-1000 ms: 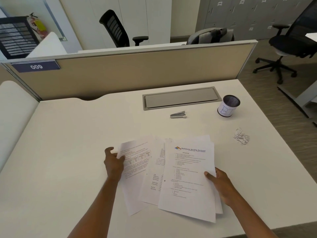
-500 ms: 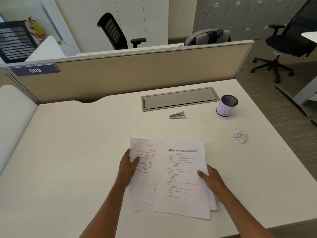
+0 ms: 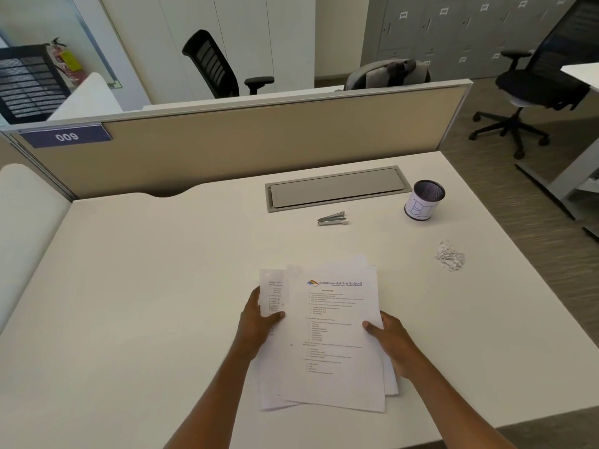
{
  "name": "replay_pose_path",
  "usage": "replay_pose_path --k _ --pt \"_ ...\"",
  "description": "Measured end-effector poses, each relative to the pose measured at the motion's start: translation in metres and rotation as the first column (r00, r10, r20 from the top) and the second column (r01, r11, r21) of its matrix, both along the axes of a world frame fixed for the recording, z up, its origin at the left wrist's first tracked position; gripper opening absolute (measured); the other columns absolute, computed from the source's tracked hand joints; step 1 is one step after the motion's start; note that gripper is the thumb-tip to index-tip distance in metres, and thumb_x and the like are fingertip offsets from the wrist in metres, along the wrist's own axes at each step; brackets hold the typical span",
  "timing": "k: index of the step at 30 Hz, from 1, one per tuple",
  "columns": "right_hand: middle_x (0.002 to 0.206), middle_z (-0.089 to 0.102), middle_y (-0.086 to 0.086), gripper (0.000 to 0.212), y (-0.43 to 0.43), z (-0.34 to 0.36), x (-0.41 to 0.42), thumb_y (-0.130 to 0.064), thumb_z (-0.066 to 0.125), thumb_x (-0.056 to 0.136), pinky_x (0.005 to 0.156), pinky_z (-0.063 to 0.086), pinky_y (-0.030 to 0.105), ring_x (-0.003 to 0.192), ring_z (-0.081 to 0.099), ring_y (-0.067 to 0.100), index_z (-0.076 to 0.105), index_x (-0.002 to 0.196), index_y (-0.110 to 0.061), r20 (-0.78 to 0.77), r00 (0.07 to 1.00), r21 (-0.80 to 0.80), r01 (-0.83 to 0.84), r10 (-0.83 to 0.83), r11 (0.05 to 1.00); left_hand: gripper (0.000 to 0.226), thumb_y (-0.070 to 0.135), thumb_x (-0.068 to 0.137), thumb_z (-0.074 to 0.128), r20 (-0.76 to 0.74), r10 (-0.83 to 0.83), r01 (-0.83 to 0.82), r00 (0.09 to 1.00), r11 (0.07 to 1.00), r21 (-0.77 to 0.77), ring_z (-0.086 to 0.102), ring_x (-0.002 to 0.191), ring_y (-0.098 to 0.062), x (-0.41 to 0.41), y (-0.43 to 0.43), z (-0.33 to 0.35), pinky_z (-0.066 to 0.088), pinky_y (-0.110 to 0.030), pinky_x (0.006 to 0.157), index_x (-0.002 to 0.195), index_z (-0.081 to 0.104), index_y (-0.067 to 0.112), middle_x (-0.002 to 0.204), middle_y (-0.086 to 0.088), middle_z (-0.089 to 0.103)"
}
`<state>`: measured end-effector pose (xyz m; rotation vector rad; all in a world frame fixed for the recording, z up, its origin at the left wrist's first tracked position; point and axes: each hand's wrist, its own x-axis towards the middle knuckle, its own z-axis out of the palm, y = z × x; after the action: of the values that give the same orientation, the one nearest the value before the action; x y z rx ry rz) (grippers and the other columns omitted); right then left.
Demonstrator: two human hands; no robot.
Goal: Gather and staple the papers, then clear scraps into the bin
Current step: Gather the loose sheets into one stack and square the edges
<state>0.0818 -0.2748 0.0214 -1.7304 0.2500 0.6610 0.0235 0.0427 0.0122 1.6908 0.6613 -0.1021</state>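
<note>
Several printed papers [image 3: 334, 335] lie overlapped on the white desk [image 3: 146, 286], the top sheet headed with a rainbow logo. My left hand [image 3: 259, 322] grips their left edge, thumb on top. My right hand [image 3: 389, 338] holds the right edge, thumb on the top sheet. A small silver stapler [image 3: 332, 218] lies beyond the papers. A dark mesh cup with a white label, the bin [image 3: 423, 204], stands at the back right. A small heap of paper scraps [image 3: 450, 256] sits to the right of the papers.
A grey cable-tray lid [image 3: 335, 187] is set into the desk behind the stapler. A beige partition [image 3: 259, 140] with a "009" tag closes the far edge. Office chairs [image 3: 525, 89] stand on the floor to the right.
My left hand has pushed the left sheets rightward under the top sheet. The spread of papers has narrowed into a rough stack between both hands.
</note>
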Motion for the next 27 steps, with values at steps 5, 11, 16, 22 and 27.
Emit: replay_pose_path --k 5,11,16,22,27 --pt "0.117 0.075 -0.009 0.026 -0.011 0.005 -0.005 -0.013 0.063 0.102 0.082 0.055 0.026 0.107 0.071 0.013 0.067 0.125 -0.024 0.024 0.998 -0.009 0.052 -0.051 0.999 0.049 0.003 0.098 0.055 -0.043 -0.041 0.041 0.998 0.999 0.001 0.075 0.114 -0.025 -0.001 0.001 0.006 0.063 -0.051 0.097 0.142 0.056 0.026 0.129 -0.001 0.075" --pt "0.117 0.075 -0.005 0.026 0.011 0.009 -0.006 -0.013 0.066 0.1 0.078 0.055 0.02 0.105 0.071 0.012 0.067 0.124 -0.02 0.086 0.995 -0.031 0.053 -0.05 0.998 0.049 0.0 0.098 0.04 -0.019 -0.023 0.022 1.0 0.998 -0.057 0.075 0.112 -0.031 -0.006 -0.014 0.012 0.063 -0.043 0.091 0.13 0.066 0.028 0.121 -0.003 0.078" --pt "0.121 0.072 0.0 0.024 0.035 0.006 -0.005 -0.014 0.067 0.098 0.082 0.056 0.026 0.105 0.07 0.015 0.062 0.121 -0.019 0.12 0.991 -0.042 0.058 -0.053 0.997 0.015 0.035 0.113 0.049 0.026 0.063 -0.06 0.998 0.992 -0.112 0.072 0.103 0.009 -0.008 -0.039 0.025 0.055 -0.019 0.083 0.116 0.064 0.038 0.112 0.026 0.076" --pt "0.125 0.068 0.004 0.026 0.048 0.006 -0.005 -0.019 0.068 0.098 0.096 0.057 0.041 0.108 0.068 0.021 0.054 0.119 -0.022 0.146 0.988 -0.079 0.05 -0.038 0.996 0.027 0.029 0.104 0.066 0.113 -0.013 0.012 0.994 1.0 0.007 0.078 0.104 -0.016 -0.012 -0.042 0.021 0.066 -0.037 0.087 0.13 0.059 0.031 0.12 0.007 0.078" --pt "0.131 0.064 -0.001 0.045 0.042 0.012 -0.001 -0.022 0.077 0.092 0.098 0.055 0.04 0.113 0.064 0.02 0.056 0.131 -0.023 0.247 0.968 -0.083 0.069 -0.046 0.994 0.022 0.017 0.108 0.061 0.187 -0.003 0.02 0.982 0.996 -0.092 0.08 0.105 -0.025 -0.01 -0.038 0.044 0.067 -0.042 0.086 0.129 0.063 0.025 0.119 -0.002 0.081"
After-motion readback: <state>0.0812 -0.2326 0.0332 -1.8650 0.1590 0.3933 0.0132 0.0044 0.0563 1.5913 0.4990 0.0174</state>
